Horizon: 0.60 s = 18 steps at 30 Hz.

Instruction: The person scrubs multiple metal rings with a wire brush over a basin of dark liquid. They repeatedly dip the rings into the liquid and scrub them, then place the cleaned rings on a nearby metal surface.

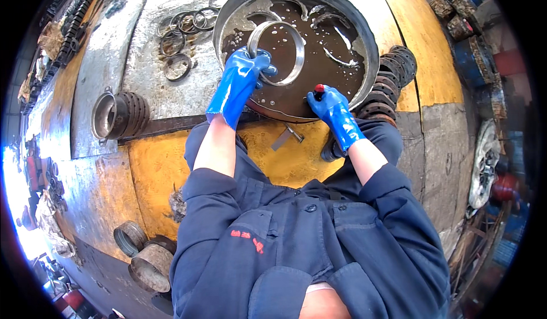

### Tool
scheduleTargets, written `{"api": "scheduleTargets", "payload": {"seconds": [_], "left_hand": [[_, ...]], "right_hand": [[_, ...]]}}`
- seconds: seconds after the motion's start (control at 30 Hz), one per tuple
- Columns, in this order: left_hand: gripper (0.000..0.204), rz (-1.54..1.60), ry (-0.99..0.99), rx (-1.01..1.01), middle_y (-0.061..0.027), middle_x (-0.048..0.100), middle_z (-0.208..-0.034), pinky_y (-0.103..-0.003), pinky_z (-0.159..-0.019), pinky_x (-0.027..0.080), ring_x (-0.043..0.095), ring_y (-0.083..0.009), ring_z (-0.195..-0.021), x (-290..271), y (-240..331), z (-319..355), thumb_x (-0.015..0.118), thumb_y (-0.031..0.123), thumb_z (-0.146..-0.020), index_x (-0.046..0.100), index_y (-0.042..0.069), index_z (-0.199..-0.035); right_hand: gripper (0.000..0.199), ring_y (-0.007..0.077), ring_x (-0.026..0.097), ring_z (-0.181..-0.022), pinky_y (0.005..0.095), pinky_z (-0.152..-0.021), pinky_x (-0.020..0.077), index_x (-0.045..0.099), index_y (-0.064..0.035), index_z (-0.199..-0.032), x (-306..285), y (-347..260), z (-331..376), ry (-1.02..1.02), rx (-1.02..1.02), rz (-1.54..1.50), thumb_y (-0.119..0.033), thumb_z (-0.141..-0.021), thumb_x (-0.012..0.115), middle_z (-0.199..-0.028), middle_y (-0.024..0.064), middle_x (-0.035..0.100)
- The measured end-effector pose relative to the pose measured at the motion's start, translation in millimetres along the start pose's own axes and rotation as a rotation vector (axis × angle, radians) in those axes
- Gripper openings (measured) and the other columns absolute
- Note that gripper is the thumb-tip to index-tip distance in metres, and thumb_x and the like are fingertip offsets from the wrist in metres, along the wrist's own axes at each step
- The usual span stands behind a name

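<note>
Over a round metal basin (370, 45) of dark brown liquid, seen from above, a person in a dark blue work jacket leans with both hands in blue rubber gloves. Inside the basin, toward its near left side, the left hand (242, 74) is closed on the rim of a large shiny metal ring (296, 48), which is tilted half out of the liquid. At the basin's near edge, the right hand (330, 105) is wrapped around a small tool with a red tip (319, 88); its shape is mostly hidden by the glove. More curved metal pieces (342, 34) lie sunk in the liquid beyond the ring.

The basin sits on a worn tabletop (142, 171) of grey metal sheet and stained yellow board. Left of the basin lie several loose thin rings (182, 28). Further left of the basin a ribbed metal cylinder (119, 114) lies on its side. Right of the basin, touching its wall, is a stack of rusty toothed discs (393, 76). Near the person's left elbow stand short metal sleeves (145, 256). Cluttered workshop floor surrounds everything.
</note>
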<state>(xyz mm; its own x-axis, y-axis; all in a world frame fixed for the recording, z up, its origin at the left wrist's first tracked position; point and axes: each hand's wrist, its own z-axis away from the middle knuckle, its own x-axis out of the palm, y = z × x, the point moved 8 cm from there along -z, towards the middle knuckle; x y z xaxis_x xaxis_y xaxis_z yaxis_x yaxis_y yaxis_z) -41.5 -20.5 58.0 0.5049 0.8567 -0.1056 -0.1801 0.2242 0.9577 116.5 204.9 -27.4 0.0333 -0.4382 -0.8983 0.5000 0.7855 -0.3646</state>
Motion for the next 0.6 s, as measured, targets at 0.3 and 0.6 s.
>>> {"api": "scheduleTargets", "payload": {"seconds": [0.3, 0.6], "left_hand": [[0.035, -0.048, -0.006, -0.041, -0.0134, 0.081, -0.094, -0.029, -0.05, 0.051, 0.072, -0.0188, -0.069, 3.4, 0.6, 0.2, 0.074, 0.023, -0.095, 0.072, 0.001, -0.122], [0.035, -0.029, -0.034, -0.007, -0.0119, 0.081, -0.093, -0.03, -0.059, 0.054, 0.071, -0.0179, -0.069, 6.4, 0.9, 4.2, 0.072, 0.029, -0.096, 0.072, 0.001, -0.117]], "right_hand": [[0.044, 0.0378, 0.072, -0.115, 0.0477, -0.1, 0.0572, 0.074, -0.0125, -0.118, 1.5, 1.6, -0.8, 0.001, -0.011, -0.015, -0.05, -0.098, 0.062, -0.12, 0.0162, 0.077], [0.043, 0.0386, 0.072, -0.114, 0.0486, -0.099, 0.0575, 0.074, -0.0126, -0.117, -1.7, 0.7, 2.0, 0.011, -0.004, -0.014, -0.049, -0.098, 0.064, -0.118, 0.0161, 0.078]]}}
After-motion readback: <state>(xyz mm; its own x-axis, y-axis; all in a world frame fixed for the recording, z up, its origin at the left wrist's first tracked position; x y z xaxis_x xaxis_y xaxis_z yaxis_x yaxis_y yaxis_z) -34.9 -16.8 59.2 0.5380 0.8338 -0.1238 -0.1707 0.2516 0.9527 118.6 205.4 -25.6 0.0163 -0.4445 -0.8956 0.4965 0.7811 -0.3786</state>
